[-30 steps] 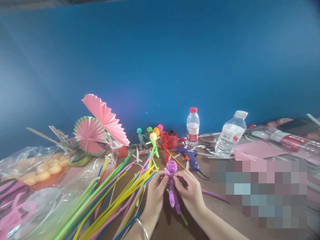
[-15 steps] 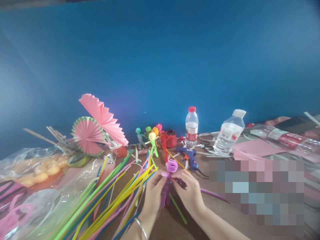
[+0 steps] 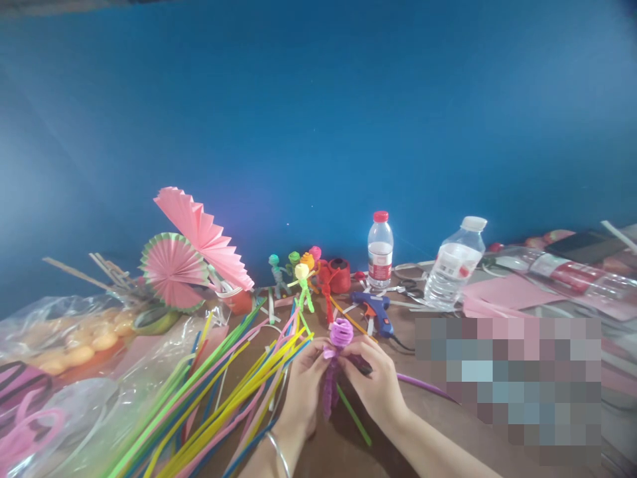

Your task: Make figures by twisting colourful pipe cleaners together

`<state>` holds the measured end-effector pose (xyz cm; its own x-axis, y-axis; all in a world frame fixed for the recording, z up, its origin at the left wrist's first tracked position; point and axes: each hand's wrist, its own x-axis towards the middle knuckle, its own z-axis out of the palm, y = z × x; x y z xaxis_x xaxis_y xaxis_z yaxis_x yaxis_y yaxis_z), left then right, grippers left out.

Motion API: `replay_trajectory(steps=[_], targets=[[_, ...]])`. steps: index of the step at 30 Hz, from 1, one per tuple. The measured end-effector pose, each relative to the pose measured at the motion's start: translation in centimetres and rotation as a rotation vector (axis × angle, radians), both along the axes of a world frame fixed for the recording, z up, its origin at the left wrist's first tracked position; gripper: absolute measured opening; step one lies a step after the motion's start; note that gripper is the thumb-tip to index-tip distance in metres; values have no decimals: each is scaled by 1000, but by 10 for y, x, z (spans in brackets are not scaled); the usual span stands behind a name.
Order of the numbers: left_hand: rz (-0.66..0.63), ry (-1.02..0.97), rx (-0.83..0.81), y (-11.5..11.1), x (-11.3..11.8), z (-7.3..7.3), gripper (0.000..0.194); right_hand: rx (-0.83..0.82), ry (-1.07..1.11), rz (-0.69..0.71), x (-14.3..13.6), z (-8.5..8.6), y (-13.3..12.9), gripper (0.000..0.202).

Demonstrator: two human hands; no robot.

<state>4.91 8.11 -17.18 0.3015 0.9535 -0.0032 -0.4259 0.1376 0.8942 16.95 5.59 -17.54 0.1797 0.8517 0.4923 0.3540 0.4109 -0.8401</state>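
Between my hands is a purple pipe-cleaner figure (image 3: 341, 333) with a coiled round head and a twisted body hanging below. My left hand (image 3: 304, 375) pinches it at the neck from the left, where a short light-purple end sticks out. From the right, my right hand (image 3: 374, 380) pinches the same spot; a dark object shows partly under its fingers, too hidden to name. A purple pipe cleaner (image 3: 428, 386) runs out on the table to the right of that hand. Below the figure lies a short green pipe cleaner (image 3: 354, 415).
Loose pipe cleaners (image 3: 233, 392) spread at left beside clear plastic bags (image 3: 144, 392). Small coloured figures (image 3: 302, 285) stand at the back. Behind my right hand lies a blue glue gun (image 3: 374, 309). Water bottles (image 3: 381, 255), pink paper fans (image 3: 174, 269) and a blue wall (image 3: 318, 133) are beyond.
The light-purple end by the left fingers now looks shorter and bent closer to the neck. The figure has turned slightly in my hands, which stay in nearly the same place.
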Motion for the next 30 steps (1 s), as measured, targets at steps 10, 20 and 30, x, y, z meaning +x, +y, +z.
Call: replay_trajectory(steps=[10,20,30], targets=[[-14,-36,-10,0,0,2,5,49,20,15,0,-2,0,11],[-69,-121,-123,1,-5,-1,12,96,13,70,-1,0,-2,14],[-93,-162,-142,0,-4,1,10,184,-44,81,-1,-4,-3,16]])
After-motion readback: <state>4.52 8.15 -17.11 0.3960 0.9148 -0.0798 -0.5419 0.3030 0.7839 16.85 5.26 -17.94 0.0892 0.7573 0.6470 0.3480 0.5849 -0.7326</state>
